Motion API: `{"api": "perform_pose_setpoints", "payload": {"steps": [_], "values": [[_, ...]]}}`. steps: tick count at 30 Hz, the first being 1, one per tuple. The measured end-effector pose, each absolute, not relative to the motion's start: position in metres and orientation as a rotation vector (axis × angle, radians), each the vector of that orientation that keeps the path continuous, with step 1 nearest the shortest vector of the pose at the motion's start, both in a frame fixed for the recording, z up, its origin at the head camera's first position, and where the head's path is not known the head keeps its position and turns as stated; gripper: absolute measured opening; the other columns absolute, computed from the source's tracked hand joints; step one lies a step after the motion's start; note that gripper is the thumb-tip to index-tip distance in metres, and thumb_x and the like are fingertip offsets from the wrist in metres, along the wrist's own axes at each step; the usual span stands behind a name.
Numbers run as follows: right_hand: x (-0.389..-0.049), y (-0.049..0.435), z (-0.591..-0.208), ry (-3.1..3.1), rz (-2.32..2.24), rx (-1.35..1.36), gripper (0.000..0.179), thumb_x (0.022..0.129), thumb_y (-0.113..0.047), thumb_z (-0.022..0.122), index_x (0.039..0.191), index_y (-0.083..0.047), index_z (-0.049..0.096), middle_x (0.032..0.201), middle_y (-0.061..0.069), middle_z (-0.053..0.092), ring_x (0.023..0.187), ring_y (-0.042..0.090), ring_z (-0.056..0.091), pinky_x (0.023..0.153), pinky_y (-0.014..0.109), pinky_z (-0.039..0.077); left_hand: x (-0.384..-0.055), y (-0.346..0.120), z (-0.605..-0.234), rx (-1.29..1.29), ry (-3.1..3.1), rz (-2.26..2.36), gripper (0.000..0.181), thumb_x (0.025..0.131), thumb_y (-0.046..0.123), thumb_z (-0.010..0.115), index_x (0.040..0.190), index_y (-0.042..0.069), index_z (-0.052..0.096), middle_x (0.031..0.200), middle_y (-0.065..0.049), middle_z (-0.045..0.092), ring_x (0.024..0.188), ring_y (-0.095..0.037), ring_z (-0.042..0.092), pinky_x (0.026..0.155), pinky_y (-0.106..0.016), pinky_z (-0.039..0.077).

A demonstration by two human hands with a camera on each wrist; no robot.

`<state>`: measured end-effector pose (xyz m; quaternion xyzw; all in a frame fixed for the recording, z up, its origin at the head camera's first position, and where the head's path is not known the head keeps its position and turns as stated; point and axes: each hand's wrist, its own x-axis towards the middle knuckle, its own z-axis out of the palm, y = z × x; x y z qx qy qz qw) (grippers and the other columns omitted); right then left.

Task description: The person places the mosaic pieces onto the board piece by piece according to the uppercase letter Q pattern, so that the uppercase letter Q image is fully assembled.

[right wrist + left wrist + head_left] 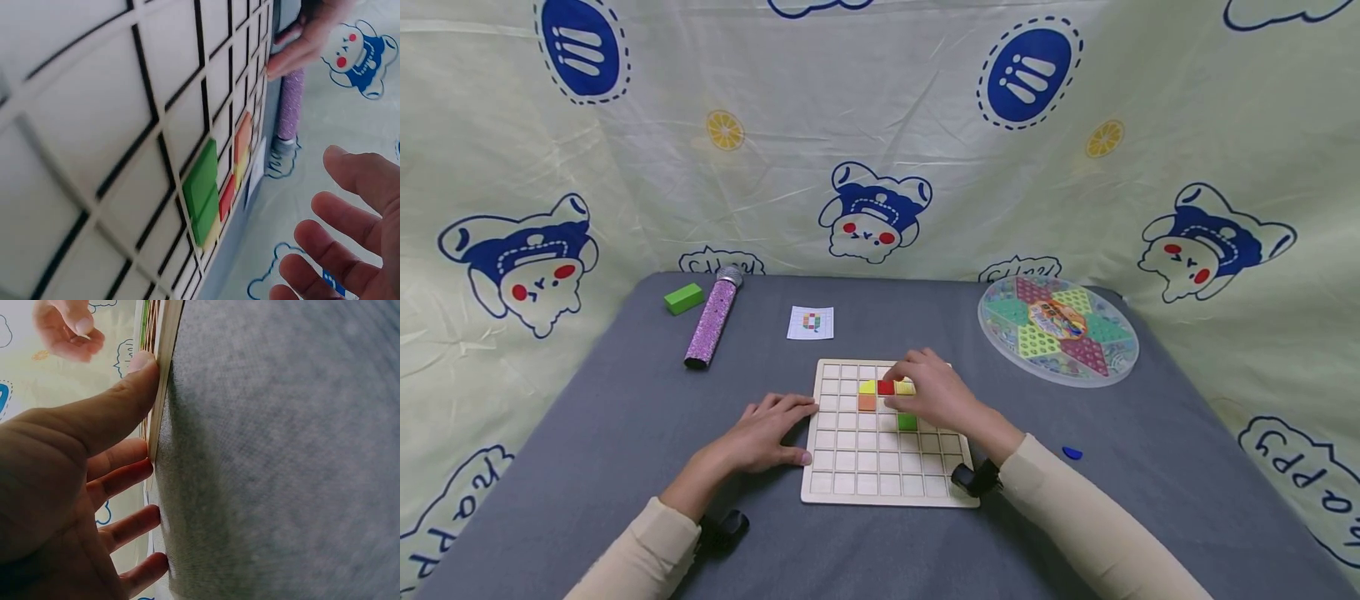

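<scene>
1. Cream-sleeved right hand (pixel 934 390), thumb and fingers apart, hovers over the wooden grid board (pixel 857 485), near a red tile (pixel 886 387).
2. Left hand (pixel 766 435), fingers spread, touches the board's left edge.
3. Its cells hold the red tile, yellow tiles (pixel 867 387), an orange tile (pixel 867 402) and green tiles (pixel 202 172).
4. Beyond: a pattern card (pixel 810 323), glittery microphone (pixel 711 321), green block (pixel 683 298) and Chinese checkers board (pixel 1002 350).

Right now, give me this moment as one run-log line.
left hand: touching left edge of pale wooden gridded board | right hand: above board, nothing visibly held | on board: red square tile, orange square tile
</scene>
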<state>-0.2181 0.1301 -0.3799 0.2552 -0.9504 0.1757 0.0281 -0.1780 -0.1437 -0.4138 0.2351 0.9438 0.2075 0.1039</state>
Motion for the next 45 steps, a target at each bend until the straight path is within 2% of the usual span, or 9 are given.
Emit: {"api": "perform_pose_setpoints", "payload": {"steps": [10, 21, 26, 45], "values": [[-0.207, 0.182, -0.372, -2.862, 0.593, 0.680, 0.030, 0.080, -0.029, 0.074, 0.105, -0.012, 0.070, 0.100, 0.005, 0.062, 0.097, 0.021, 0.051, 0.080, 0.043, 0.044, -0.178, -0.144, -0.414, 0.699, 2.778, 0.627, 0.070, 0.081, 0.040, 0.071, 0.141, 0.014, 0.044, 0.145, -0.004, 0.042, 0.130, -0.030, 0.036, 0.097, -0.052, 0.029], [-0.191, 0.232, -0.381, -2.913, 0.594, 0.551, 0.029, 0.082, -0.028, 0.073, 0.105, -0.010, 0.069, 0.100, 0.005, 0.061, 0.098, 0.026, 0.054, 0.083, 0.048, 0.044, -0.178, -0.144, -0.415, 0.696, 2.780, 0.625, 0.070, 0.081, 0.040, 0.071, 0.140, 0.014, 0.045, 0.144, -0.004, 0.042, 0.130, -0.030, 0.036, 0.096, -0.052, 0.029], [-0.190, 0.244, -0.392, -2.908, 0.560, 0.536, 0.030, 0.082, -0.032, 0.072, 0.103, -0.011, 0.070, 0.098, 0.003, 0.061, 0.095, 0.023, 0.055, 0.080, 0.045, 0.045, -0.178, -0.144, -0.416, 0.685, 2.772, 0.630, 0.070, 0.081, 0.040, 0.071, 0.141, 0.015, 0.044, 0.145, -0.004, 0.041, 0.130, -0.030, 0.035, 0.097, -0.053, 0.028], [-0.202, 0.261, -0.413, -3.041, 0.476, 0.490, 0.030, 0.082, -0.028, 0.072, 0.106, -0.010, 0.069, 0.101, 0.007, 0.061, 0.092, 0.022, 0.051, 0.079, 0.044, 0.043, -0.178, -0.144, -0.413, 0.695, 2.770, 0.630, 0.070, 0.082, 0.040, 0.070, 0.141, 0.014, 0.044, 0.145, -0.005, 0.041, 0.130, -0.030, 0.035, 0.097, -0.054, 0.029]]}}
